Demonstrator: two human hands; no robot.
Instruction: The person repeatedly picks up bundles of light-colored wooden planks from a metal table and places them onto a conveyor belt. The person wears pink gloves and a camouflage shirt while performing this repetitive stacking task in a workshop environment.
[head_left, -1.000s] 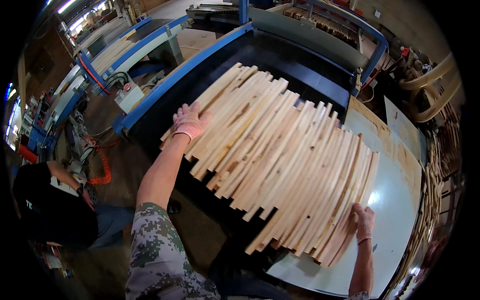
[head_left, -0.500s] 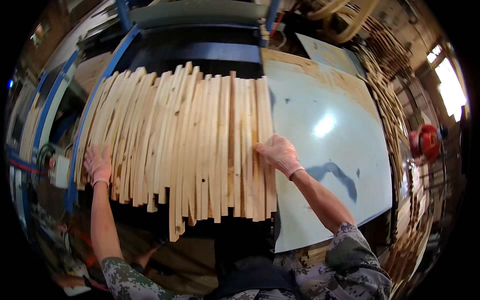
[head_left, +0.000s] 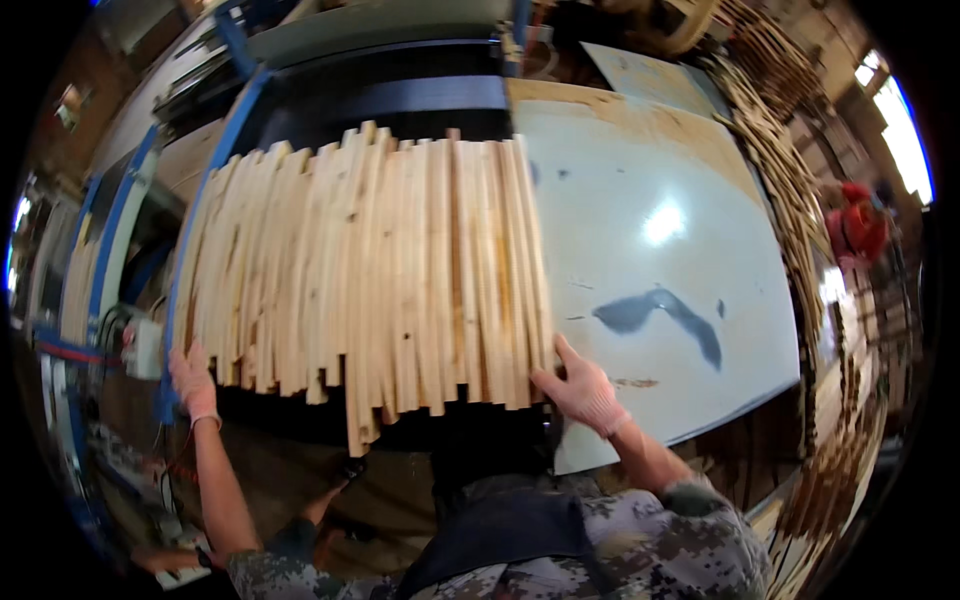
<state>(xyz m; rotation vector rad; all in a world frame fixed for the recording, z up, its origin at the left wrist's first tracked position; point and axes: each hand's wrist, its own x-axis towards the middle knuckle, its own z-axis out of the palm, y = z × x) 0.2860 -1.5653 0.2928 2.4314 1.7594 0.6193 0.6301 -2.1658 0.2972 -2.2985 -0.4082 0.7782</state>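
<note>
Wooden slats (head_left: 380, 270) laid side by side across dark machine bed (head_left: 400, 100), right edge overlapping pale surface (head_left: 680, 250). Left hand (head_left: 193, 380) flat against near left slat ends, grip spread. Right hand (head_left: 583, 388) pressing near right corner, fingers spread.

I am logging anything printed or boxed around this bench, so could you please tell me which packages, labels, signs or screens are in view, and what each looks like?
None that I can make out: no package, label, sign or screen shows.
Small pale box: fixed at the blue machine frame by the left hand, boxy and off-white with cables; too blurred to tell whether it carries a label.
</note>
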